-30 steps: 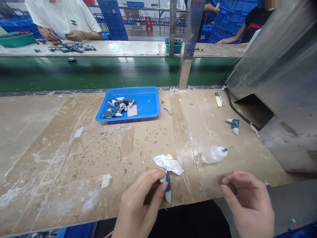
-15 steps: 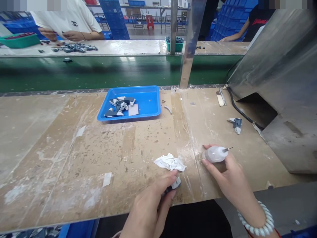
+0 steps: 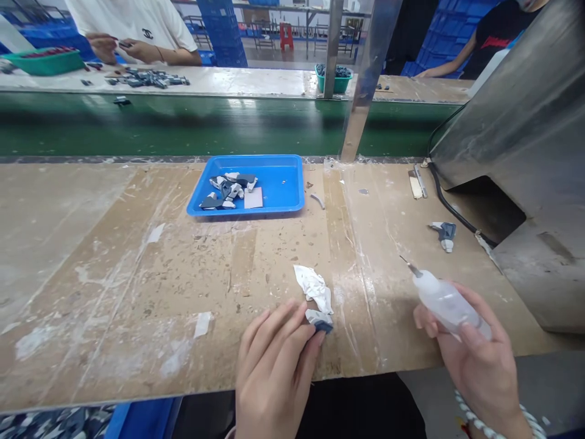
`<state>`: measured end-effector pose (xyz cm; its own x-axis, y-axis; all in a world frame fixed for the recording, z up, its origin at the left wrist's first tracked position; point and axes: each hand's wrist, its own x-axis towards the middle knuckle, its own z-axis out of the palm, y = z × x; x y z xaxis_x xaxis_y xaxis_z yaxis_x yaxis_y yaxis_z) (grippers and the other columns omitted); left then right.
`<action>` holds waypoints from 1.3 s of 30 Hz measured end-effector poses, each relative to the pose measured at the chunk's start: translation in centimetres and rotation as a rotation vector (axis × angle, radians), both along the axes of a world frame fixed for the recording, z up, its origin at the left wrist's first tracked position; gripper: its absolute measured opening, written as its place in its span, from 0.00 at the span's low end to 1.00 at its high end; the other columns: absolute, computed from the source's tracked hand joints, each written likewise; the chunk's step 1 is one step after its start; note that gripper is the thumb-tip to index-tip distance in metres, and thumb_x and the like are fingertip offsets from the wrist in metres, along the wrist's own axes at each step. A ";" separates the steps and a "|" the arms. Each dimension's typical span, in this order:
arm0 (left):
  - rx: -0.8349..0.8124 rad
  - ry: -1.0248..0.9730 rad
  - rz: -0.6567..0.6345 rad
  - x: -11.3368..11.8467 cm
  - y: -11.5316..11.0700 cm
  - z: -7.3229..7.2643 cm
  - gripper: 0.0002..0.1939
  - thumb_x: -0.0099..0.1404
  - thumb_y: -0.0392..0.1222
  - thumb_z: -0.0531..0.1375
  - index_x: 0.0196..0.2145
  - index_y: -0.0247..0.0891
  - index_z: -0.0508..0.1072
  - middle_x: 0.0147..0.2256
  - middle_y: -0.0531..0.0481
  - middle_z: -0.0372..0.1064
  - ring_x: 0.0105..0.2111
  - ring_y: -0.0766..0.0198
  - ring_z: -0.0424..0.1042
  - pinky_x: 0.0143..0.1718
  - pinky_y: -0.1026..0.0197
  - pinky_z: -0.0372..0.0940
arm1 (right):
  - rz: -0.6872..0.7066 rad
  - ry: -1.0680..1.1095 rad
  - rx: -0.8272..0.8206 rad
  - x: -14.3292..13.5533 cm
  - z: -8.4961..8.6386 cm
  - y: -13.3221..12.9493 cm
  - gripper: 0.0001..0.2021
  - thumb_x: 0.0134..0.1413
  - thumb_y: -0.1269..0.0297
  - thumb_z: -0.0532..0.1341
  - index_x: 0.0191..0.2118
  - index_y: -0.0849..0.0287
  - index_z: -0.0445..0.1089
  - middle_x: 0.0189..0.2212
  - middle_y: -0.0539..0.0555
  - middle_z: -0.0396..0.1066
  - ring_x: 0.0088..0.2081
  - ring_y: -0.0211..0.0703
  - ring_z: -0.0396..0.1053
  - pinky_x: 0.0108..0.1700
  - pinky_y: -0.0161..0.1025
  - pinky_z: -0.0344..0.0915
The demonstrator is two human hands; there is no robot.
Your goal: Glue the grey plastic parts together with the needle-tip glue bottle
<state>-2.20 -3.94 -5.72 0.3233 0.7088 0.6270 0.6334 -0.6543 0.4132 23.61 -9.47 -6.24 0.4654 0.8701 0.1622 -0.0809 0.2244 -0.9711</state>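
Observation:
Near the table's front edge, my left hand point(image 3: 278, 360) pinches a small grey and white plastic part point(image 3: 320, 320) between thumb and fingers. Just beyond that part lies a crumpled white tissue point(image 3: 314, 288), close to my fingertips. At the right, my right hand point(image 3: 475, 341) is wrapped round a translucent squeeze bottle point(image 3: 450, 305). Its thin metal needle tip points up and to the left, away from the part. Another grey and white plastic part point(image 3: 445, 235) lies on the table beyond the bottle.
A blue tray point(image 3: 278, 207) holds several grey and white parts and a pinkish square. Behind it runs a green conveyor belt point(image 3: 205, 128). A metal housing point(image 3: 539, 183) with a black cable bounds the right side. Two people sit across the belt, one beside a pile of parts point(image 3: 150, 78).
My right hand has lifted the bottle and swung its needle tip from pointing right to pointing up-left. My left hand has turned the plastic part, and the tissue has shifted.

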 end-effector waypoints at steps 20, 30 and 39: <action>0.074 0.011 -0.108 -0.5 -1.6 -1.0 0.15 0.68 0.21 0.59 0.45 0.32 0.80 0.47 0.39 0.81 0.54 0.55 0.78 0.50 0.58 0.75 | -0.130 0.092 0.044 -4.8 0.8 2.1 0.14 0.59 0.48 0.65 0.34 0.55 0.72 0.30 0.53 0.65 0.29 0.40 0.69 0.24 0.32 0.69; 0.002 -0.192 0.080 0.6 -2.1 -1.3 0.15 0.63 0.21 0.65 0.39 0.39 0.81 0.34 0.52 0.77 0.39 0.60 0.84 0.40 0.64 0.80 | -0.114 -0.249 0.234 -6.9 0.7 1.8 0.13 0.63 0.50 0.64 0.40 0.55 0.74 0.29 0.53 0.67 0.34 0.46 0.66 0.30 0.41 0.66; -0.160 -0.284 0.016 0.7 -2.2 -1.4 0.07 0.68 0.30 0.65 0.41 0.40 0.77 0.26 0.56 0.77 0.39 0.58 0.85 0.39 0.65 0.81 | -0.122 -0.305 0.294 -7.3 0.5 1.8 0.20 0.59 0.44 0.66 0.42 0.57 0.75 0.32 0.52 0.70 0.36 0.45 0.69 0.31 0.41 0.67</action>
